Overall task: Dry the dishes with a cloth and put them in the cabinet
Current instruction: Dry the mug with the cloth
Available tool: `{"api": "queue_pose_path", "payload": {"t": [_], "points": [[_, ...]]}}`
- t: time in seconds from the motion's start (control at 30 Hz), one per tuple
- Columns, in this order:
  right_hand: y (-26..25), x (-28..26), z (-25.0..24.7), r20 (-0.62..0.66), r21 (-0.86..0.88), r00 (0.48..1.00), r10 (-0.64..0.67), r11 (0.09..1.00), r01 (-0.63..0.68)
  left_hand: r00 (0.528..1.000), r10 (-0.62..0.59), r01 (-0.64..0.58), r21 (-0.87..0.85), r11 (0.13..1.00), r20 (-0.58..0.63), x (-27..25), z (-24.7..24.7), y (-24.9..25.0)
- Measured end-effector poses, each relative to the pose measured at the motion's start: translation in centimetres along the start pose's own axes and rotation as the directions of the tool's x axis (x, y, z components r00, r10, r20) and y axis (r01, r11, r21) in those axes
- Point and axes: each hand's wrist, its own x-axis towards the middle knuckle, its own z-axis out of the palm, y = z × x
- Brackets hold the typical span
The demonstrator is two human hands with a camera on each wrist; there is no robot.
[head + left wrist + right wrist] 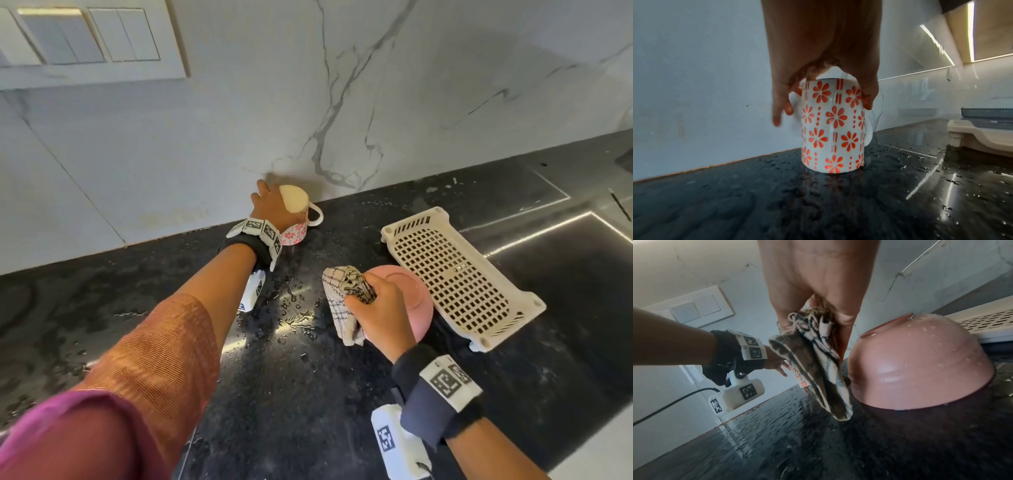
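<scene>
A: Left hand (270, 205) is out by the marble backsplash (342, 102), draped over the top of the flowered mug (833, 125). Thumb down one side, fingers (780, 104) trailing down the other, curled round the upper part, so that's a grip from above.

B: Is the mug upside down? I see a flat cream end facing up.

A: It looks that way from over the shoulder, and the mug stands straight on the black countertop (308, 394), close to the wall, with its white handle (317, 216) sticking out to the right.

B: And the other hand?

A: Right hand (376, 308) is bunched tight round the checked cloth (342, 298). Fingers folded in on it, a wad pinched in the fist, and the loose end hanging down to the counter.

B: That's right against the pink bowl (920, 369).

A: Just beside it, yes. The bowl sits mouth down on the counter with water beads all over its dome. Whether the cloth touches it, I can't tell from here.

B: The counter is wet too.

A: Droplets and small puddles (298, 315) between the mug and the cloth. Behind the bowl is the white perforated drying rack (459, 274), its near edge just beside the bowl. A switch panel (89, 41) sits up on the wall to the left.
</scene>
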Motion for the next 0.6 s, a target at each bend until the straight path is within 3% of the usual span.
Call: {"api": "queue_pose_path", "payload": {"t": [0.23, 0.37, 0.43, 0.5, 0.6], "points": [[-2.0, -0.6, -0.4, -0.042, 0.034, 0.998, 0.037, 0.999, -0.036, 0.998, -0.05, 0.061, -0.259, 0.964, 0.049, -3.7, -2.0, -1.2], [-5.0, -1.6, -1.2, -0.042, 0.172, 0.995, 0.09, 0.982, -0.082, 0.988, -0.139, 0.155, -0.494, 0.855, 0.07, -8.6, -6.4, -2.4], [-7.2, -2.4, -1.8, -0.014, 0.312, 0.989, 0.145, 0.941, -0.134, 0.971, -0.187, 0.239, -0.651, 0.72, 0.151, -12.2, -9.4, -3.1], [-9.5, -3.4, -2.4, 0.042, 0.46, 0.981, 0.191, 0.868, -0.189, 0.953, -0.184, 0.303, -0.807, 0.507, 0.242, -16.5, -12.7, -4.0], [-13.0, -5.4, -2.5, 0.195, 0.618, 0.957, 0.215, 0.731, -0.29, 0.941, -0.144, 0.337, -0.898, 0.283, 0.307, -23.6, -17.1, -4.8]]}}
